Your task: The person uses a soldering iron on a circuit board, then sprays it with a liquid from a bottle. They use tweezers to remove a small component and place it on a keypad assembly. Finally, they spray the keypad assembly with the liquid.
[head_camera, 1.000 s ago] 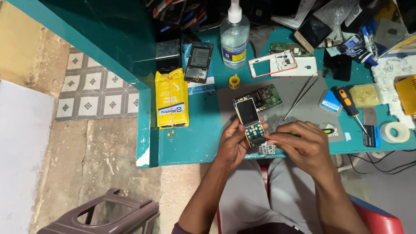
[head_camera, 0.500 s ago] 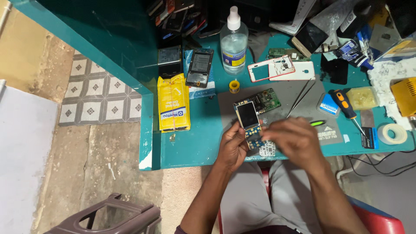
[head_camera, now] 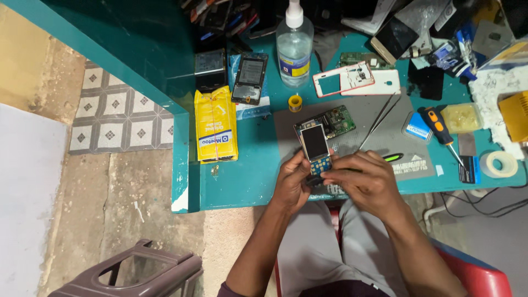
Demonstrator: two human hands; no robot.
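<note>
We have both hands at the near edge of the teal tabletop (head_camera: 242,165), working on a small bar-shaped phone board with a lit-grey screen and a blue keypad (head_camera: 316,147). Our left hand (head_camera: 291,184) grips its near end from the left, thumb and fingers closed around the lower edge. Our right hand (head_camera: 366,181) is closed over the same end from the right, pinching a dark tool or part whose shape we cannot make out.

Compared with a second ago, the phone board sits a little farther from us and more upright over the grey rubber work mat (head_camera: 385,137), and our right hand has slid in closer, now covering the bottom of the keypad. We judge that the work has moved from holding to close handling at the lower end of the board.

Just beyond lies a green circuit board (head_camera: 338,120), with thin metal tweezers (head_camera: 379,118) to its right. Farther right rests an orange-handled screwdriver (head_camera: 437,127). To the left lies a yellow paper packet (head_camera: 215,131), and at the far side stands a clear plastic pump bottle (head_camera: 294,49).
</note>
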